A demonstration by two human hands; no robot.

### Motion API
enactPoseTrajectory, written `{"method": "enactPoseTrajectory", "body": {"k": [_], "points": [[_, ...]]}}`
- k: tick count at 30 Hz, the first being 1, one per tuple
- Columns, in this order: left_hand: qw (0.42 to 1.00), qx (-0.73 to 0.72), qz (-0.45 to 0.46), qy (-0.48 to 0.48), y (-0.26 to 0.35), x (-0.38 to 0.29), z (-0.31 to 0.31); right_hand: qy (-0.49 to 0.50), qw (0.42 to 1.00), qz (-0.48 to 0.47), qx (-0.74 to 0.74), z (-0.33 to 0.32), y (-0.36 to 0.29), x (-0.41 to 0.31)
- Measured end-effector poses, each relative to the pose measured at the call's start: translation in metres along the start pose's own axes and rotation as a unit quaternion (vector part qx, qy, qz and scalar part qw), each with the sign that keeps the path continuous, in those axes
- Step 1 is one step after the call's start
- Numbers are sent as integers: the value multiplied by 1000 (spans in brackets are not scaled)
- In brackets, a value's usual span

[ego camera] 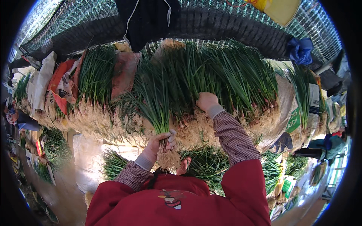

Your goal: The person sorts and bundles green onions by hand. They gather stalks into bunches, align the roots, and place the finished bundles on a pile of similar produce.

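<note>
My left hand [158, 142] grips a bunch of green onions [159, 113] just above the reddish bulbs. Their pale roots hang below my fingers, and the long green leaves fan upward over the pile. Something whitish covers the fingertips of that hand. To its right, my right hand [208, 101] is curled against a heaped row of green onions [237, 76], low on the stalks. The leaves and the back of the hand hide whether its fingers hold any stalks. Tangled roots [203, 130] line the near edge of the row.
More green onions [97, 73] lie leftward, between a red-brown sack [125, 72] and an orange bag [63, 82]. A printed woven sack [282, 113] lies right. Dark netting [226, 25] rises behind. Loose greens [209, 166] lie below. A person [325, 147] is at far right.
</note>
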State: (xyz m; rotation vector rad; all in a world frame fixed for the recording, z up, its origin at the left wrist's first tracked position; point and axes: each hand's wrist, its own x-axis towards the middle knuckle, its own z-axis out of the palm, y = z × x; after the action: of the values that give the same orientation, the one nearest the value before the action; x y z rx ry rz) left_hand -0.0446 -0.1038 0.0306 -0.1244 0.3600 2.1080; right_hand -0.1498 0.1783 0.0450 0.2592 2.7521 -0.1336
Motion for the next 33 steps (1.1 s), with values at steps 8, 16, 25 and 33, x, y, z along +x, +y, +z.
{"method": "enactPoseTrajectory", "body": {"k": [8,16,25,33], "points": [[994,38,23,99,9,-3,33,-82,979,-166,88,-82,-4,-61],[988,110,-50,95,3,43,18,132,961,-243,22,0,-59,-97],[964,125,7,236,9,-10,31,39,992,-100,60,1,44,-180],[987,7,-75,140,-8,-16,13,-146,670,-65,725,53,-34,-161]]}}
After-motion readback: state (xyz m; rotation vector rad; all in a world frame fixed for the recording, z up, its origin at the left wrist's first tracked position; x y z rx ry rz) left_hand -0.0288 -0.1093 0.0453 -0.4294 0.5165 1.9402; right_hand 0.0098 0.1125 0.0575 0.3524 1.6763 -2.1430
